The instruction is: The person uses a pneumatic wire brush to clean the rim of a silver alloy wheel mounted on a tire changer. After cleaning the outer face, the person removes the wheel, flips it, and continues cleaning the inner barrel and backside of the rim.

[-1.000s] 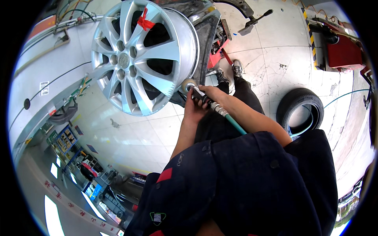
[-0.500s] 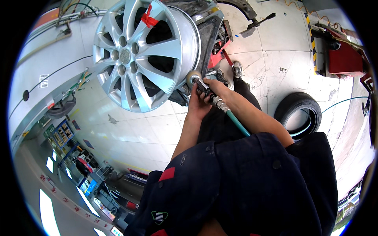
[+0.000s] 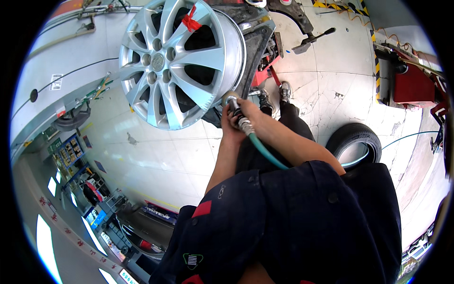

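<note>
A silver alloy wheel rim (image 3: 177, 61) with a red ribbon (image 3: 190, 21) on one spoke stands upright on a dark machine (image 3: 257, 40). Both my hands meet at the rim's lower right edge. My right hand (image 3: 250, 113) is closed on a metal air tool (image 3: 234, 106) with a green hose (image 3: 267, 154) trailing back toward my body. My left hand (image 3: 231, 130) grips the same tool from below. The tool's round tip (image 3: 230, 98) touches or nearly touches the rim's edge.
A black tyre (image 3: 353, 144) lies on the tiled floor to my right. Red equipment (image 3: 411, 83) stands at the far right, behind yellow-black floor tape. A black lever bar (image 3: 312, 40) sticks out from the machine. My shoes (image 3: 274, 94) are below the rim.
The view has shifted so the rim and my hands sit a little further right and lower. My hands have kept their grip on the tool at the rim's edge.
</note>
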The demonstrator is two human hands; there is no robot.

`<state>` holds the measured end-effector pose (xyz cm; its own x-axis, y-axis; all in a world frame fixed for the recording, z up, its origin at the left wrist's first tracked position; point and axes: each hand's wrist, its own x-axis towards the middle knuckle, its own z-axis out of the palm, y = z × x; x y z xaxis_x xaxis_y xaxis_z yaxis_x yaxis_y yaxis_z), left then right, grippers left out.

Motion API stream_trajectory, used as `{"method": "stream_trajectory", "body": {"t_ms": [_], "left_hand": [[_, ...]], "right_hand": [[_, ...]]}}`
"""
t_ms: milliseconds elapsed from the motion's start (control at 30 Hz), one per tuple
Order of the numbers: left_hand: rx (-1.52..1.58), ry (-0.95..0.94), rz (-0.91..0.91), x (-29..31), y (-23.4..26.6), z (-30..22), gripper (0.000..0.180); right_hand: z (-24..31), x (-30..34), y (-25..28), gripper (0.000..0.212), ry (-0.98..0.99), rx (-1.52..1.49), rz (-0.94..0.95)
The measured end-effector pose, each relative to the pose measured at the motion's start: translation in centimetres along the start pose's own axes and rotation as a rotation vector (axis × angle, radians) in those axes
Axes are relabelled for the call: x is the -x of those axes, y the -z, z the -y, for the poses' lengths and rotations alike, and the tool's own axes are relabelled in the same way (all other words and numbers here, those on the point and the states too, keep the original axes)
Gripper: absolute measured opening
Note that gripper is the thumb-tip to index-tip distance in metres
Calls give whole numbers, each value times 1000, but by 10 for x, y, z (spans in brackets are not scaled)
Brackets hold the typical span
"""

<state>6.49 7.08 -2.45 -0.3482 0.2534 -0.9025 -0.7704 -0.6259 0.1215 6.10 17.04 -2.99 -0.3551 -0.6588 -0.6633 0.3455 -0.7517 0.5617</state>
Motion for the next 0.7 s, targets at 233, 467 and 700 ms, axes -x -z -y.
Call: {"method": "stream_trajectory", "body": {"t_ms": [233,467,700], "left_hand": [[-137,39,-81,5,31,-49,25],[-254,-191,-150,7,-9,-34,15],[-403,-242,-140,13,-3,-36,29]], "right_hand": [[-41,-23,-25,19,117,-76,-118],[-23,-13,-40,14,209,-308,-153],[-30,2,-43,19,203,-316,-146]]}}
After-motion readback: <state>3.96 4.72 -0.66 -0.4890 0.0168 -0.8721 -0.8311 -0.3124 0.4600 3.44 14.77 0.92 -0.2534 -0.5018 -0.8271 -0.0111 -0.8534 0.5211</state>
